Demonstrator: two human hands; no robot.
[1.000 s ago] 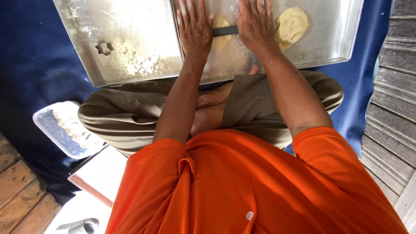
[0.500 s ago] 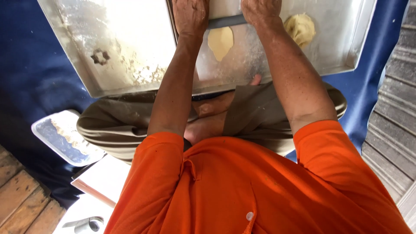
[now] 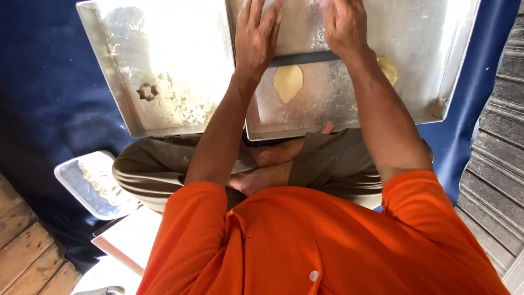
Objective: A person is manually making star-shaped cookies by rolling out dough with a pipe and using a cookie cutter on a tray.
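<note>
Sitting cross-legged on a dark blue cloth (image 3: pixel 43 93), the person in an orange shirt leans over two floured metal baking trays, seen from the single head view. Both palms press down on a dark rolling pin (image 3: pixel 301 58) lying crosswise on the nearer tray (image 3: pixel 349 117): the left hand (image 3: pixel 256 38) lies flat with fingers stretched and slightly spread, grasping nothing, and the right hand (image 3: pixel 343 26) rests on the pin's other end, fingers extended forward too, though their tips are blurred. Just on the near side of the pin lies a small oval of flattened dough (image 3: pixel 288 82), pale yellow and touching the pin's edge. A second, thicker lump of dough (image 3: pixel 388 70) peeks out beside the right forearm. The dough oval looks soft, thin and light, likely to stretch or tear if pinched, so it would best be lifted from under its edge with flat fingers; the flour should keep it from sticking. On the farther tray (image 3: pixel 109 82) sits a small star-shaped cutter (image 3: pixel 147 92) amid scattered flour. A smaller tray (image 3: pixel 82 186) with crumbs lies beside the left knee.
</note>
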